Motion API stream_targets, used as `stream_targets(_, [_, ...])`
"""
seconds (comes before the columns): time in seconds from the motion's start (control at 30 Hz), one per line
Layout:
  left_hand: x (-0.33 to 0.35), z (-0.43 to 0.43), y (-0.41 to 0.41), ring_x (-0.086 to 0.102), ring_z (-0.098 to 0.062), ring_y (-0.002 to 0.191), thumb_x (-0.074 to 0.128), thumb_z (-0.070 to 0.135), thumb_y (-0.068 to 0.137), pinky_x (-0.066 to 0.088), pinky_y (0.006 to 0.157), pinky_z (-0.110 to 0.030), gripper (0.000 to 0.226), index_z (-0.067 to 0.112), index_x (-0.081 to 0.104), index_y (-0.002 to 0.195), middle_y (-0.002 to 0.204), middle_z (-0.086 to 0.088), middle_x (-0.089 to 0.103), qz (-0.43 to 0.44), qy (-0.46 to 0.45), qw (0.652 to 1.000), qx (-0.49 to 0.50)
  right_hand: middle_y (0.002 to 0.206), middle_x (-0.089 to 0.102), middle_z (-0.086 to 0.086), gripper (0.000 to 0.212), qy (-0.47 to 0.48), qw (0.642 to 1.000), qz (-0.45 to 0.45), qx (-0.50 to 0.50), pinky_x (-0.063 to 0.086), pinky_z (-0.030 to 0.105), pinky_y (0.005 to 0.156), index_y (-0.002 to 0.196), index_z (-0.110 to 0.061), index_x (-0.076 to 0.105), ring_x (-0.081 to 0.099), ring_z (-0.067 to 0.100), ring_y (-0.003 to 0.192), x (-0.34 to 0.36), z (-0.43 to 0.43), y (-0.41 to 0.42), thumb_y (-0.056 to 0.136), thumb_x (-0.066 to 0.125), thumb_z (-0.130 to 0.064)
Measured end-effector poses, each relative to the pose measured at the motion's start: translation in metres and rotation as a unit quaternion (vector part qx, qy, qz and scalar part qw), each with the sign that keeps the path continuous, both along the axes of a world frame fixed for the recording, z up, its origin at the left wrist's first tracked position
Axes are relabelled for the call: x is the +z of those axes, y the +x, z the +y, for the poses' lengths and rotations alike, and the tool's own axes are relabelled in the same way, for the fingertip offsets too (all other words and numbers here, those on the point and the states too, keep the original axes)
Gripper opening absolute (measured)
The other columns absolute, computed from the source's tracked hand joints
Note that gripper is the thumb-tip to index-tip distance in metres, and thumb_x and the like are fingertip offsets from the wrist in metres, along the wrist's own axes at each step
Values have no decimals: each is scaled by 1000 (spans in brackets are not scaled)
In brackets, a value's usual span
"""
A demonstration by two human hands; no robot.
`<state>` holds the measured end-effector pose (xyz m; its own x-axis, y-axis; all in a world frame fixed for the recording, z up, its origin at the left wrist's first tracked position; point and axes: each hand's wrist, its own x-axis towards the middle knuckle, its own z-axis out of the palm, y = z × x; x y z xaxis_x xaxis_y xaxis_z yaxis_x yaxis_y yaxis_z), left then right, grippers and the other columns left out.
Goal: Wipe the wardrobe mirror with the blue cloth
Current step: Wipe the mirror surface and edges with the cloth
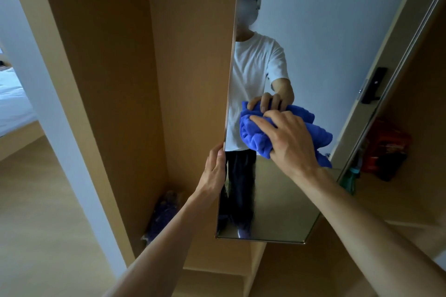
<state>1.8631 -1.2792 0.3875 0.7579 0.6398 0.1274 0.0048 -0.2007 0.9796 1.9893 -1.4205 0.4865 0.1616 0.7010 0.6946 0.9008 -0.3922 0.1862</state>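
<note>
1. The right hand (pixel 289 142) is pressing the crumpled blue fabric cloth (pixel 253 138) against the tall rectangular wardrobe mirror (pixel 277 198), near its middle; the fingers are gripping the cloth.
2. The left hand (pixel 214 171) is holding the mirror's left edge, lower than the cloth, with fingers closing around this edge.
3. A blurry purple bundle (pixel 164 212) is lying at the bottom of the light brown wooden wardrobe (pixel 120 79), on the left.

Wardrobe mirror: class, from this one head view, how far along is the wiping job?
Done: the blue cloth is picked up and on the glass. In hand: the right hand presses it against the mirror at mid-height, while the left hand grips the mirror's left edge. Left: unclear; the glass shows no wipe marks, so upper and lower parts may still need wiping.
</note>
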Motion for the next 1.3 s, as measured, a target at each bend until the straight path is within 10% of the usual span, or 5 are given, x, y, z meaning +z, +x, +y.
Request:
stream_targets(0.6, [-29, -4, 25, 47, -19, 132, 52, 30, 104, 45, 108, -44, 51, 21, 34, 151, 145, -4, 45, 12, 72, 994, 78, 126, 62, 5, 54, -119, 992, 37, -4, 49, 42, 92, 139, -21, 57, 58, 27, 104, -108, -20, 8, 86, 64, -12])
stream_targets(1.0, [-41, -21, 35, 31, -10, 125, 66, 29, 94, 35, 96, -34, 82, 32, 13, 157, 154, -5, 27, 61, 61, 991, 103, 108, 63, 2, 48, -31, 999, 24, 17, 43, 39, 79, 132, -19, 63, 55, 24, 87, -40, -40, 38, 85, 70, -18])
stream_targets(1.3, [-43, -31, 44, 34, -31, 144, 64, 41, 95, 41, 90, -37, 92, 40, -2, 159, 162, -3, 14, 97, 47, 986, 131, 103, 60, -1, 43, 2, 1000, -11, 25, 40, 39, 80, 131, -21, 63, 55, 24, 89, -24, -47, 52, 88, 67, -19])
